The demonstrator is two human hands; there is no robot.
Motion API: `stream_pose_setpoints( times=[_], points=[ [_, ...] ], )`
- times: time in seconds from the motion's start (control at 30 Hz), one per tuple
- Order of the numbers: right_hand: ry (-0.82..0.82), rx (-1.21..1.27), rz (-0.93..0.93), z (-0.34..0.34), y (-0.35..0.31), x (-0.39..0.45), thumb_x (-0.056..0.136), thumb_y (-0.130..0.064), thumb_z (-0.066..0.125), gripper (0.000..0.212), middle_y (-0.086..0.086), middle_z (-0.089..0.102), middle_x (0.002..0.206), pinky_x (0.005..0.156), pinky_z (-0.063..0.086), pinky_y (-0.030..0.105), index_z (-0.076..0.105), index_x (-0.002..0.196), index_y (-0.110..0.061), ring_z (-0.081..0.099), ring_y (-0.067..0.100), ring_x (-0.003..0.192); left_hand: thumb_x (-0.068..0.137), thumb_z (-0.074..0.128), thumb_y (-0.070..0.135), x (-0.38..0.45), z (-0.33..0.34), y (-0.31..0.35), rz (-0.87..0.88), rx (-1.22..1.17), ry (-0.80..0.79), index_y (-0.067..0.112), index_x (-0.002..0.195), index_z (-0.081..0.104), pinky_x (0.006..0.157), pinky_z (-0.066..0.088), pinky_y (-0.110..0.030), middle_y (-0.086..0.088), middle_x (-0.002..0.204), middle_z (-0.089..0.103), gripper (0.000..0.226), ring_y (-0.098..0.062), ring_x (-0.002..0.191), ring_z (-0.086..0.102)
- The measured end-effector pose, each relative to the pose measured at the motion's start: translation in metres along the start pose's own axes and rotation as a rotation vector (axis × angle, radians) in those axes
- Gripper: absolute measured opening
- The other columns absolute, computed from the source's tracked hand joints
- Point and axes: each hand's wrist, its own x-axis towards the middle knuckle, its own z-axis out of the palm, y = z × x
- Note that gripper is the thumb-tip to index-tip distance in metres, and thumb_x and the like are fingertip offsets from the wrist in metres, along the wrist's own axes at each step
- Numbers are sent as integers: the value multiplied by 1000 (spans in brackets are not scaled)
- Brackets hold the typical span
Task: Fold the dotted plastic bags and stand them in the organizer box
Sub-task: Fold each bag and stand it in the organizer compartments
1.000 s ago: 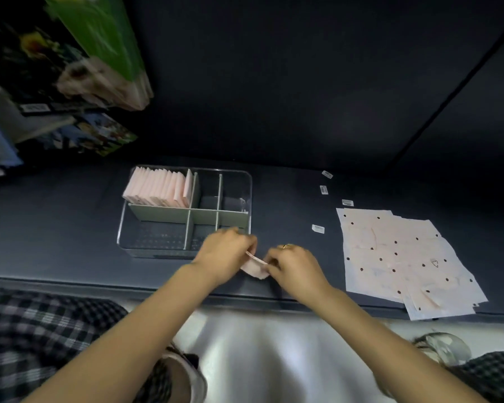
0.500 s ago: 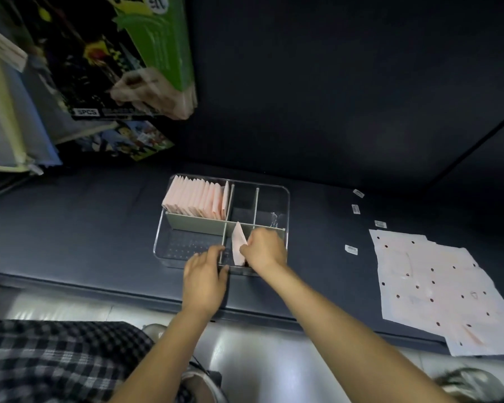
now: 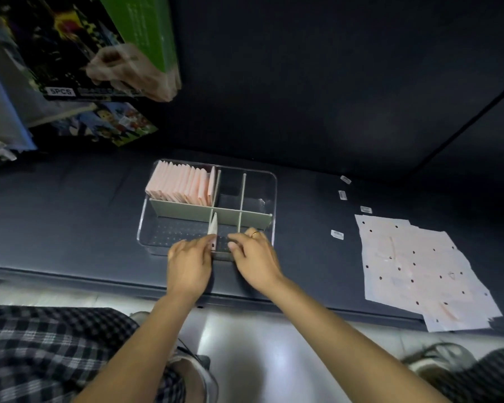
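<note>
A folded bag (image 3: 214, 232) is held upright at the near wall of the organizer box (image 3: 275, 196), just right of the near divider. It is touched by the fingertips of the left hand (image 3: 190, 267) at its near edge, but a real pinch cannot be told. The right hand (image 3: 255, 257) is seen just beside it, its fingers loosely bent over the near middle compartment. Free room is left in that compartment. Farther back, a row of folded pink bags (image 3: 181, 186) is stood in the far left compartment. The flat dotted bags (image 3: 413, 266) are laid well apart to the right on the dark table (image 3: 56, 216).
</note>
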Motion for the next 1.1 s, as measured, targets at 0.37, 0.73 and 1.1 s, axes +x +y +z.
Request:
stream_pose_setpoints(
  times=[0.37, 0.73, 1.1],
  points=[
    [264, -126, 495, -107, 229, -115, 90, -16, 60, 34, 15, 53, 124, 98, 39, 35, 59, 124, -9, 46, 33, 115, 90, 56, 10, -6, 8, 66, 294, 106, 109, 3, 101, 67, 94, 42, -53, -21, 123, 55, 17, -41, 112, 50],
    [352, -71, 754, -128, 319, -158, 91, -23, 58, 41, 14, 46, 132, 89, 42, 35, 52, 130, -10, 41, 30, 120, 99, 40, 36, -41, 93, 119, 501, 166, -531, 26, 139, 43, 109, 26, -21, 11, 150, 31, 41, -9, 135, 30],
    [459, -159, 721, -133, 340, -163, 89, -19, 63, 15, 6, 60, 114, 87, 37, 35, 69, 99, -10, 46, 30, 114, 98, 44, 35, -45, 101, 117, 513, 219, -522, 31, 141, 37, 112, 20, -21, 14, 152, 24, 44, -7, 139, 23]
  ],
)
